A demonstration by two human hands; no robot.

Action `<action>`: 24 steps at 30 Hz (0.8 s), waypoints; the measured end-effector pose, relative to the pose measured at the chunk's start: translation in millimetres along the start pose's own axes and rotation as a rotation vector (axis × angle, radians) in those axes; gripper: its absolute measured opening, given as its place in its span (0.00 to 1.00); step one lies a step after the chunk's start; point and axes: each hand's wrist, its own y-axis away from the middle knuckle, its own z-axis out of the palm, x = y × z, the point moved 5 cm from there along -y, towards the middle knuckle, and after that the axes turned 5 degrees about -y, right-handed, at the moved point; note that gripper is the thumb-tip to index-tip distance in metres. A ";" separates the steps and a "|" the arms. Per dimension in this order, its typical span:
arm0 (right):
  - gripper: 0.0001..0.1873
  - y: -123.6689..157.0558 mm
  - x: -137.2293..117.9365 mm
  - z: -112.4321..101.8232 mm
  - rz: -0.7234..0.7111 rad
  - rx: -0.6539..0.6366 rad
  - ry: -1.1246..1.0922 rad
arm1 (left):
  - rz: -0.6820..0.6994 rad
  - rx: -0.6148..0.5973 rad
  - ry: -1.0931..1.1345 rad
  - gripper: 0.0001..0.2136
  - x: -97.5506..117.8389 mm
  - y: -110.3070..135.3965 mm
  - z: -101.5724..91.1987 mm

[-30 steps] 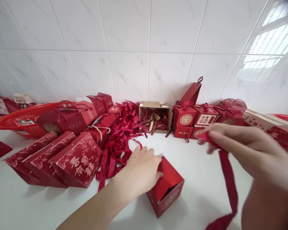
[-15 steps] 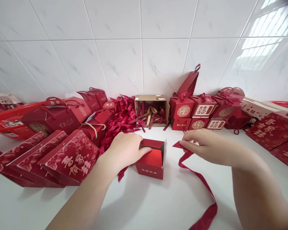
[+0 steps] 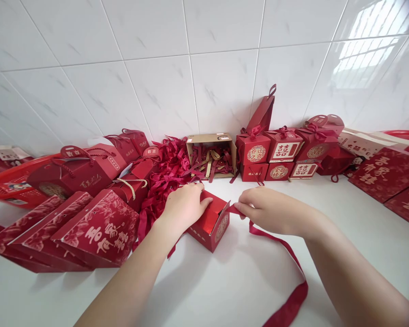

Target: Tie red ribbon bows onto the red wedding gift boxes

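Note:
A small red gift box [image 3: 204, 231] stands on the white table, its top open and a bright red surface showing inside. My left hand [image 3: 187, 205] grips it from the left, with the thumb over the near rim; its other fingers are partly hidden behind the box. Pinched in my right hand [image 3: 259, 209] is a dark red ribbon [image 3: 289, 254]. The ribbon's pointed end reaches the top edge of the box's right side. Its long tail curves down over the table towards me.
Behind the box lie a heap of red ribbons [image 3: 170, 163] and a cardboard box [image 3: 233, 156] of ribbon strips. Finished-looking red boxes [image 3: 255, 152] are stacked at the back right. Red floral boxes [image 3: 98, 227] lean at the left beside a red basket [image 3: 23, 175]. A tiled wall closes the back.
My left hand has turned the gift box so its patterned side faces right. My right hand has brought the ribbon's end leftwards to that side's upper edge. The view has tilted slightly.

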 end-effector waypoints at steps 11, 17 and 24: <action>0.19 -4.3 -3.9 9.2 -0.006 -0.027 0.026 | -0.041 -0.035 0.009 0.18 3.9 10.9 -3.5; 0.19 -6.8 -5.4 12.5 -0.043 -0.034 0.006 | 0.218 0.170 0.082 0.18 17.4 24.7 -23.2; 0.18 -8.6 -6.0 18.8 -0.075 -0.060 0.010 | 0.260 -0.016 0.320 0.14 29.9 28.3 -18.9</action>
